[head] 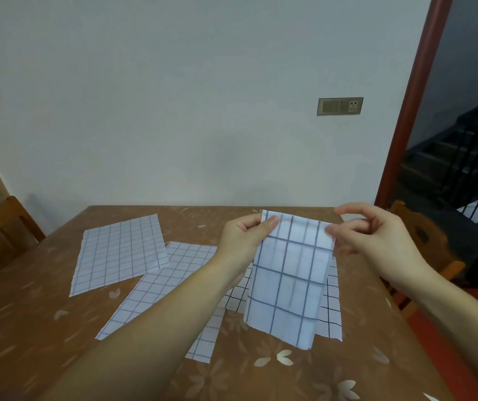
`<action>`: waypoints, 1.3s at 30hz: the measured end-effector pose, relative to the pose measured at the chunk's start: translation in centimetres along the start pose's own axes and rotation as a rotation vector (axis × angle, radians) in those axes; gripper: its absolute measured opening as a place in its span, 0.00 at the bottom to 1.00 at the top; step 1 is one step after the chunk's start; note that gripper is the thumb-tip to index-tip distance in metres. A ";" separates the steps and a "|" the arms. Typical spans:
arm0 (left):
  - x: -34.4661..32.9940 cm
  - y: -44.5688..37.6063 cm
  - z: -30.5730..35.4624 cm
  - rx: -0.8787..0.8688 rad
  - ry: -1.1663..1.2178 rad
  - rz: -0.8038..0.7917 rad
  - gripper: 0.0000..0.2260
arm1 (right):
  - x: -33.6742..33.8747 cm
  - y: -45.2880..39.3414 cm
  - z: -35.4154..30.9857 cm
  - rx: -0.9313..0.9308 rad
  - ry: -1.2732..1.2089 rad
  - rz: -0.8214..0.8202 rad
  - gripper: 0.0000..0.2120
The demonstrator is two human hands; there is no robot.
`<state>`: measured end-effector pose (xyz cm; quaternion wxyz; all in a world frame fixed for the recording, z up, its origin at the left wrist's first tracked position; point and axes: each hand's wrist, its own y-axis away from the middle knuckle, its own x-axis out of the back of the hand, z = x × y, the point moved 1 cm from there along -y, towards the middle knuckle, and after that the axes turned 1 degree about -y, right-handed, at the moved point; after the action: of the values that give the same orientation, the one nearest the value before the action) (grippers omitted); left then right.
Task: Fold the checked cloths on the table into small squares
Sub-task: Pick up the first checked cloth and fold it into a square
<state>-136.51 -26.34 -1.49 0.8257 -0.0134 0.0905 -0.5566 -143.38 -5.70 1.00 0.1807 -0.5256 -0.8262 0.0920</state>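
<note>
Brown flowered table (261, 380) against a pale wall (203, 82), doorway (417, 111) right

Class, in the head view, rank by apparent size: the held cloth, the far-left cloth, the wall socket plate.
1 and 2. Held cloth and far-left cloth: alike, and the held one is nearer, so unranked.
3. Wall socket plate: smallest.
</note>
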 end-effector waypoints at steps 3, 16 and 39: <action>-0.1 0.2 0.2 0.002 0.019 -0.027 0.08 | -0.6 0.2 0.4 -0.072 -0.003 -0.078 0.09; -0.1 1.0 -0.6 0.063 -0.307 -0.275 0.09 | -1.2 1.3 0.3 -0.191 -0.040 -0.267 0.18; 0.2 0.5 -0.8 0.186 -0.037 -0.298 0.19 | 0.4 0.8 3.3 -0.308 -0.337 -0.360 0.19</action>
<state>-136.09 -26.25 -2.32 0.7333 0.0397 0.0205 -0.6784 -144.18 -4.85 -2.16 -0.0276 -0.3692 -0.9288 0.0179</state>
